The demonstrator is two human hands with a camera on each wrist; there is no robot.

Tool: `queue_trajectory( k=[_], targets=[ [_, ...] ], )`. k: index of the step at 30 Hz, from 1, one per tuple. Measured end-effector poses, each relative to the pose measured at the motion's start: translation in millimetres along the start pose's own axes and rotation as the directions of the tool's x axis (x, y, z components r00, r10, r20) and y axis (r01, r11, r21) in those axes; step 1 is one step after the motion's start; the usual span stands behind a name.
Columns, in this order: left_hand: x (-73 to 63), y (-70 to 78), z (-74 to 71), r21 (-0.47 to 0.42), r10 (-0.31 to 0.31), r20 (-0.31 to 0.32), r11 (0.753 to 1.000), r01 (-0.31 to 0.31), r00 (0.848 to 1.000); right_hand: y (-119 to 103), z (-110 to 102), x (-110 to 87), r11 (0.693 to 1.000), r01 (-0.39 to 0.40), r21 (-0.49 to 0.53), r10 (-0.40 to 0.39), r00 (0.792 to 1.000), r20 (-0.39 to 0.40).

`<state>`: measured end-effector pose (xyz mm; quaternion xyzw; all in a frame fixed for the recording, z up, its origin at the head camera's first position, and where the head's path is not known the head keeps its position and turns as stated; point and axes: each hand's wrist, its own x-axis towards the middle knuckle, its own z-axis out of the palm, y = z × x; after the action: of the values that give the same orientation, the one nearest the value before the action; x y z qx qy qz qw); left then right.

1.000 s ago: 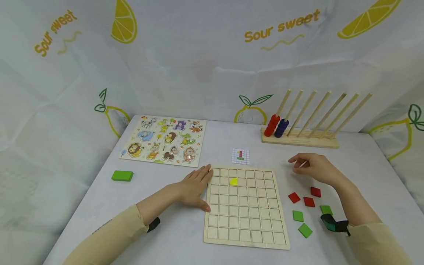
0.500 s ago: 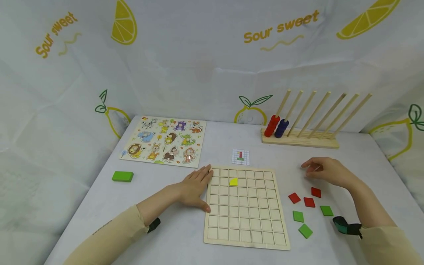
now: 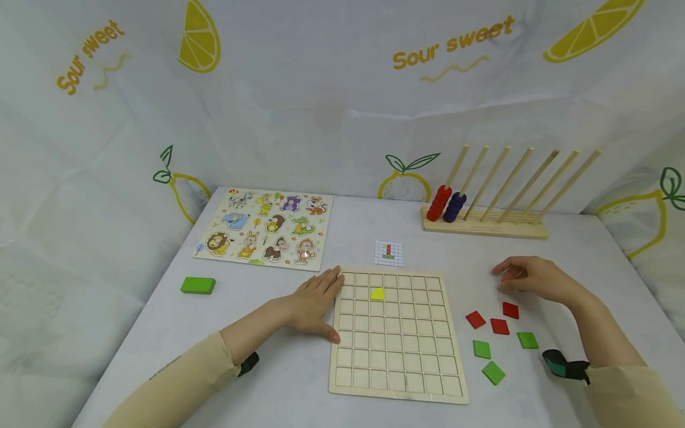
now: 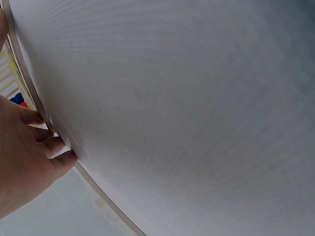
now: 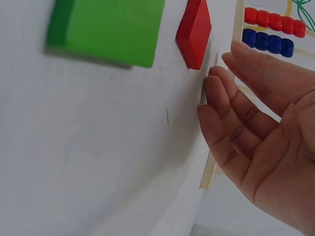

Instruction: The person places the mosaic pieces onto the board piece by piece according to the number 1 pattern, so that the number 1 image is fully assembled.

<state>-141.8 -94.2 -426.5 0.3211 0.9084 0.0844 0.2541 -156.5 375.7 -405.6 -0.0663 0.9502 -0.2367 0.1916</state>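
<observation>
My left hand [image 3: 311,304] rests along the left edge of a wooden grid board [image 3: 398,399], fingers stretched forward and thumb apart. In the left wrist view its fingertips touch the board's rim. A yellow piece with one rounded corner [image 3: 377,293] lies in a cell near the board's top. To the right, above the table, my right hand [image 3: 537,279] is loosely curled and holds nothing. Nearest to it is a red square tile [image 3: 511,310]; two more, a red tile [image 3: 475,320] and a red tile [image 3: 500,326], lie beside it. Three green tiles [image 3: 481,349] lie closer to me.
A small card with a coloured pattern [image 3: 389,253] lies behind the board. An animal puzzle [image 3: 262,229] stands back left, with a green block [image 3: 198,285] in front of it. A wooden peg rack [image 3: 484,227] with red and blue beads is at the back right.
My right hand has moved to the right and slightly toward me, bringing a green tile fully into sight. The left hand and the board have stayed in place.
</observation>
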Motion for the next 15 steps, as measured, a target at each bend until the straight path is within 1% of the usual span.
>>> queue_trajectory(
  k=[4,7,10,13,15],
  targets=[
    [-0.2,-0.2,0.2,0.0,0.0,0.0,1.0,0.0,1.0,2.2,1.4,-0.1,1.0,-0.009,0.003,0.009,1.0,0.018],
    [-0.3,-0.1,-0.1,-0.002,-0.001,0.001,1.0,0.001,1.0,4.3,2.1,-1.6,1.0,-0.015,0.003,0.015,0.999,0.047],
    [-0.5,0.2,-0.6,0.0,-0.001,0.001,1.0,0.001,1.0,6.5,2.5,-4.3,1.0,-0.011,0.024,0.008,0.995,0.099],
    [-0.8,0.4,-0.8,0.003,-0.001,0.001,1.0,0.001,1.0,9.7,3.5,-7.5,0.998,0.008,0.059,-0.017,0.987,0.159],
    [-1.0,0.5,-0.8,0.001,-0.001,0.0,1.0,0.001,1.0,12.1,4.6,-9.2,0.997,0.016,0.073,-0.029,0.982,0.185]
  ],
)
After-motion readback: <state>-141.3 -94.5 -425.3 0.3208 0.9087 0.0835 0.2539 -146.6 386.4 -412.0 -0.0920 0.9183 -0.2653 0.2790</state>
